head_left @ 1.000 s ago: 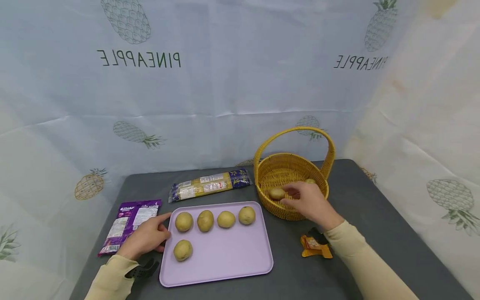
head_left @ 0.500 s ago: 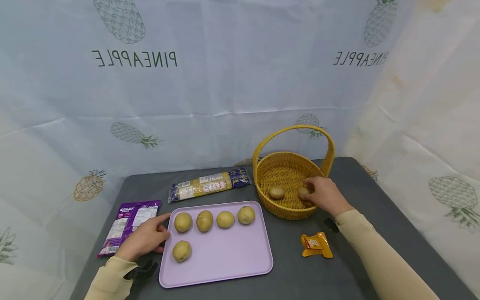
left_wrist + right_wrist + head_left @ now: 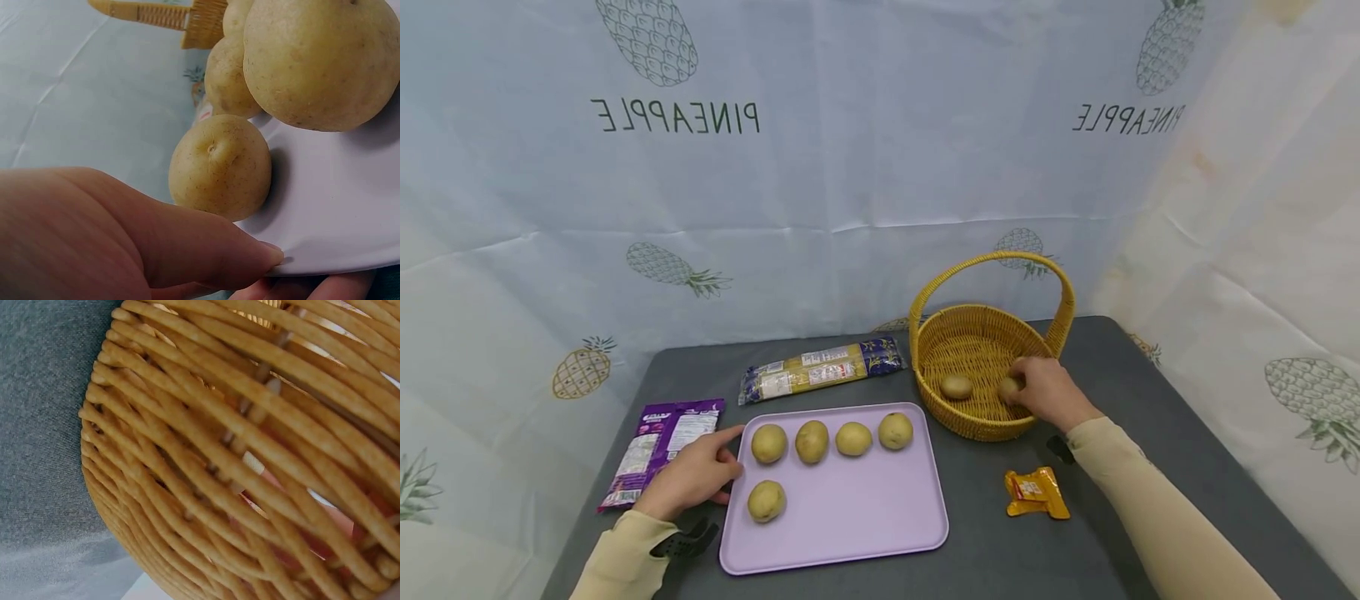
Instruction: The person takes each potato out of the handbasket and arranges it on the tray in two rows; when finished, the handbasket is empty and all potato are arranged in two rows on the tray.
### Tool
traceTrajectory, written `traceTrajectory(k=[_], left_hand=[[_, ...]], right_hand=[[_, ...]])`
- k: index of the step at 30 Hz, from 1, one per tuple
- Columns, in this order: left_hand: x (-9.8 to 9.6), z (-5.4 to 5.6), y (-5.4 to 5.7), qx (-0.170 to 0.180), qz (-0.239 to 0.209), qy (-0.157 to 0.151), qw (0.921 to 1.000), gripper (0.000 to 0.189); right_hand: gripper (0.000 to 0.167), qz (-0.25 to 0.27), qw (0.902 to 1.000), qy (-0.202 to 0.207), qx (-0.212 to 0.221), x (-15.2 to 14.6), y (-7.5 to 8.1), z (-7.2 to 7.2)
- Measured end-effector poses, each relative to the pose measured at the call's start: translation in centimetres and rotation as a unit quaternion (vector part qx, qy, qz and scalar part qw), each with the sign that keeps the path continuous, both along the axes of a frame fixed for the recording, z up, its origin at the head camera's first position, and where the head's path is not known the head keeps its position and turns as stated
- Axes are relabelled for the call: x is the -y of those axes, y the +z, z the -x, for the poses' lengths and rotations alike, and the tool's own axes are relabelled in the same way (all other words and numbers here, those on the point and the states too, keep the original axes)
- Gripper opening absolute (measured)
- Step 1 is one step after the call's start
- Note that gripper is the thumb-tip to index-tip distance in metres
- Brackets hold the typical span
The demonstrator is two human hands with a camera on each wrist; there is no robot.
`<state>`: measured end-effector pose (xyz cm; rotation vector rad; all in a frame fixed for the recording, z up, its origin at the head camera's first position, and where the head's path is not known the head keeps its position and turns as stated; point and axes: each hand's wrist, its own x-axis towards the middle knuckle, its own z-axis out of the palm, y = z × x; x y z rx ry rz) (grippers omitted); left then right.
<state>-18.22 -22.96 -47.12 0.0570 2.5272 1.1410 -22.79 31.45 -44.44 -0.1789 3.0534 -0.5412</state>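
My left hand [image 3: 696,473] pinches the left rim of a lilac tray [image 3: 857,521]. The left wrist view shows the thumb [image 3: 206,247] over the rim and other fingers beneath it. Several potatoes lie on the tray: a row along the back, and one potato [image 3: 767,501] nearer the front left. Inside the yellow wicker basket [image 3: 973,342], my right hand [image 3: 1051,390] grips a potato [image 3: 1009,390], its fingers covering part of it. Another potato [image 3: 957,387] lies to its left on the basket floor. Woven basket wall [image 3: 187,437] fills the right wrist view and mostly hides that hand.
Behind the tray lies a long pack of noodles [image 3: 823,369]. A purple packet [image 3: 658,450] is left of the tray, beside my left hand. An orange wrapped snack [image 3: 1036,492] sits in front of the basket. The basket's tall handle [image 3: 992,258] arches above it.
My right hand has moved right within the basket, from beside the left potato to the right one, which it now grips. My left hand stays at the tray rim.
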Motion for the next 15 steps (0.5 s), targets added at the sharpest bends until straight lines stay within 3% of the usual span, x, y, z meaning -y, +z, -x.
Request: traceTrajectory(k=[10, 15], left_hand=[[0.0, -0.2, -0.1, -0.006, -0.005, 0.003, 1.0, 0.075], [0.0, -0.2, -0.1, -0.012, -0.007, 0.004, 0.9999, 0.075]], right_hand=[[0.038, 0.018, 0.9998, 0.009, 0.001, 0.4, 0.3, -0.3], [0.041, 0.037, 0.9991, 0.01, -0.017, 1.3, 1.3, -1.1]])
